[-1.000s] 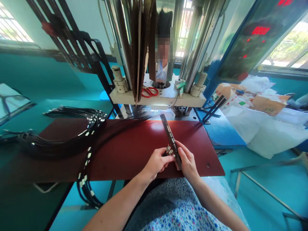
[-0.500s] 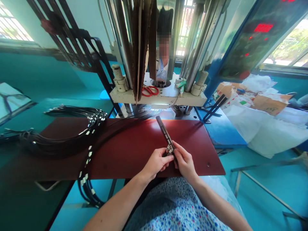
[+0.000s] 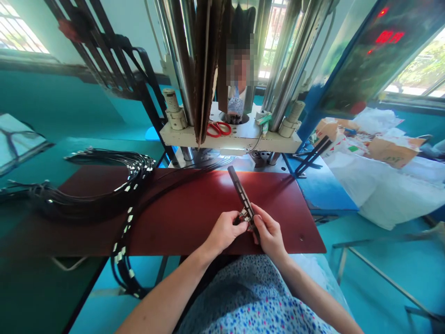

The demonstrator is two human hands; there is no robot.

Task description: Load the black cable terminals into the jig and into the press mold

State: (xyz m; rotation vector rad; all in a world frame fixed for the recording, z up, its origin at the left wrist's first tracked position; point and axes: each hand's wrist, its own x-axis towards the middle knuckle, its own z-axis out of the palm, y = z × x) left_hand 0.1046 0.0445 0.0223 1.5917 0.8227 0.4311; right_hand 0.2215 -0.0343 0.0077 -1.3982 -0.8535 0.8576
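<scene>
A dark slotted metal bar (image 3: 237, 183) slants over the red-brown board, its far end pointing toward the machine. My right hand (image 3: 271, 235) is closed around the bar's near end, thumb on top. Beside it, my left hand (image 3: 222, 233) pinches small metal-tipped connectors (image 3: 244, 215) against the bar's left side. Light-coloured pieces show in several slots along the bar. Whether the connectors sit in a slot or only touch it is hidden by my fingers. To the left, a bundle of black cables (image 3: 121, 253) with white tags hangs over the board's front edge.
The red-brown board (image 3: 194, 227) lies before a press with steel columns and a pale plate (image 3: 194, 138). Red-handled scissors (image 3: 219, 129) rest on that plate. More black cables (image 3: 86, 204) curve at left. Dark upright prongs (image 3: 314, 155) stand at right, near bags and cartons (image 3: 392, 150).
The view has shifted slightly. Both hands stay at the bar, with the left fingers moved a little against the connectors. The machine's red display reads differently.
</scene>
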